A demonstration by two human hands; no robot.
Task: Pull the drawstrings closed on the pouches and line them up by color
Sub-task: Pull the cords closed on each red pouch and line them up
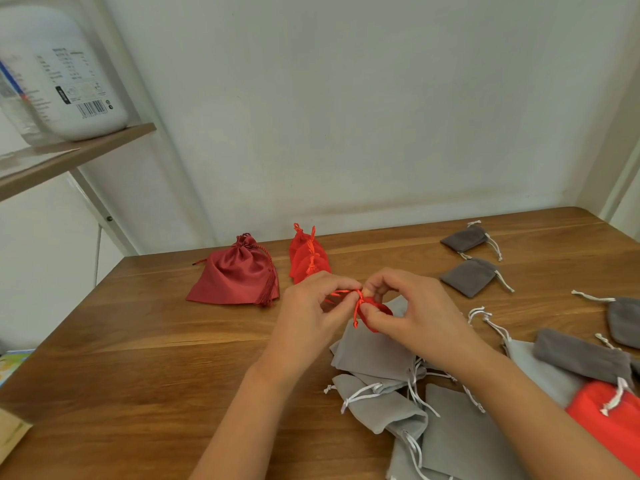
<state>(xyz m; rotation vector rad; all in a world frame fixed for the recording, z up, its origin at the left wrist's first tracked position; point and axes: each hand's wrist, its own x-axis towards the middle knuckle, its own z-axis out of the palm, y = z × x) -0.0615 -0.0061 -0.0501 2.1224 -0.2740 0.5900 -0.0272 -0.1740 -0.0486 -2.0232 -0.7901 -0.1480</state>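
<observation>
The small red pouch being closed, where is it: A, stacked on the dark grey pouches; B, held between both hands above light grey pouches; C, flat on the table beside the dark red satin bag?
B: the right hand holds the small red pouch, the left hand pinches its drawstring, over the light grey pouches.

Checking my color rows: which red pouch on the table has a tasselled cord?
The dark red satin pouch, left of the bright red pouches; it alone is maroon, larger, and has a tassel.
</observation>
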